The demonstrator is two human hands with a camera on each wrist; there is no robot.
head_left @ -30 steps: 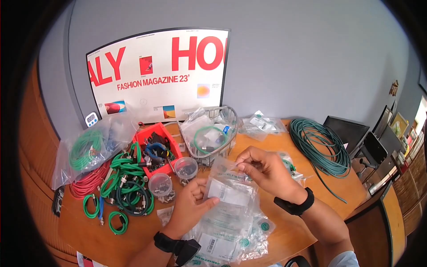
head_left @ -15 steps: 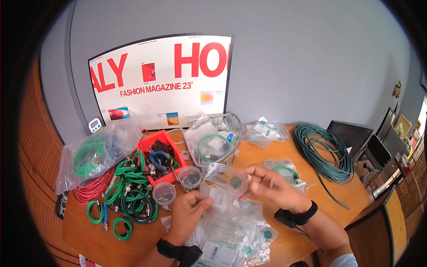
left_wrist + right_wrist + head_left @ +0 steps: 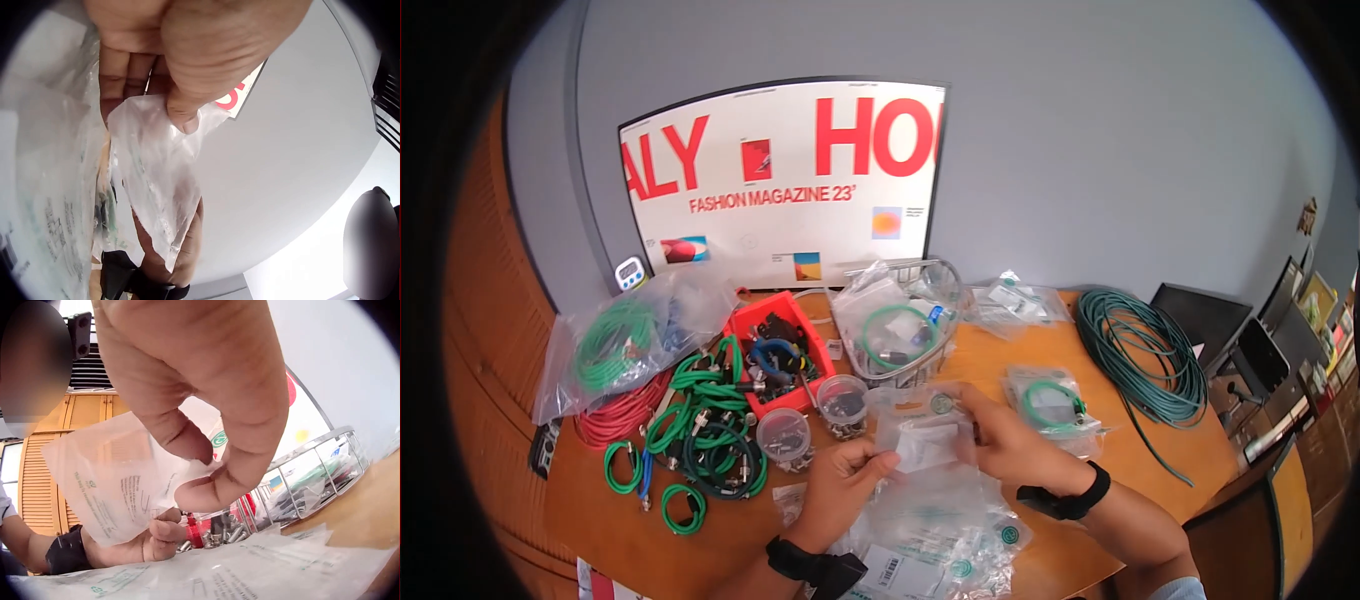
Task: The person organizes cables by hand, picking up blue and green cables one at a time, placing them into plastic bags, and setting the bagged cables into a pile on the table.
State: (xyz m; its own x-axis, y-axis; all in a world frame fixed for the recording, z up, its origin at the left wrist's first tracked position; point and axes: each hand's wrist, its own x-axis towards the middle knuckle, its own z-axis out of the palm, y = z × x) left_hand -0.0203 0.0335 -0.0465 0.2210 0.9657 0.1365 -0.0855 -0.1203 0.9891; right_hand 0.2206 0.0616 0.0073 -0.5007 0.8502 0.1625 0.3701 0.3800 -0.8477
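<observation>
Both hands hold one clear plastic bag (image 3: 925, 445) with a white label and a round green mark near its top. My left hand (image 3: 835, 485) pinches its left side between thumb and fingers; the left wrist view shows the thumb pressing the crinkled film (image 3: 159, 156). At the upper right edge, my right hand (image 3: 1020, 450) pinches the film, thumb against fingertip in the right wrist view. Green print runs over the bag (image 3: 103, 487) there. Below the hands lies a pile of similar printed bags (image 3: 955, 545).
Left of the hands stand two clear tubs (image 3: 784, 435) of small metal parts, a red bin (image 3: 815, 347) and bundled green cables (image 3: 690, 375). Behind is a wire basket (image 3: 953, 335) with bagged items. A bagged green cable (image 3: 1050, 405) and a large dark green coil (image 3: 1100, 335) lie right.
My right hand has lowered from the bag's top to its upper right edge. The bag's top, bent over half a second ago, now stands flatter with its label facing me. The head view has shifted.
</observation>
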